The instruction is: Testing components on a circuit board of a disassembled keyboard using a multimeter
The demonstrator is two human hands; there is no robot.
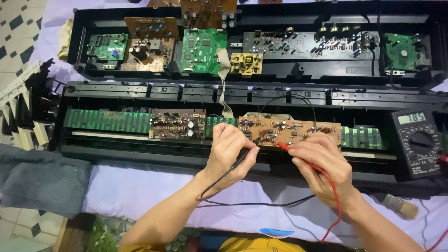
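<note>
Opened black keyboard case (pixel 261 95), two long halves on a pale sheet (pixel 140 191), fitted with several circuit boards. Grey cloth (pixel 42 179) at the near left corner. Brown circuit board (pixel 289 130) in the near half, right of centre, under both hands. Multimeter (pixel 417 142), black, at the right end of the case, display lit. Paintbrush (pixel 399 206) on the sheet below the meter. Left hand (pixel 229 151): closed round the black probe (pixel 247 151), tip touching the brown board. Right hand (pixel 322 161): fingers pinched on the red probe (pixel 289 147), tip on the same board, just beside the black one.
</note>
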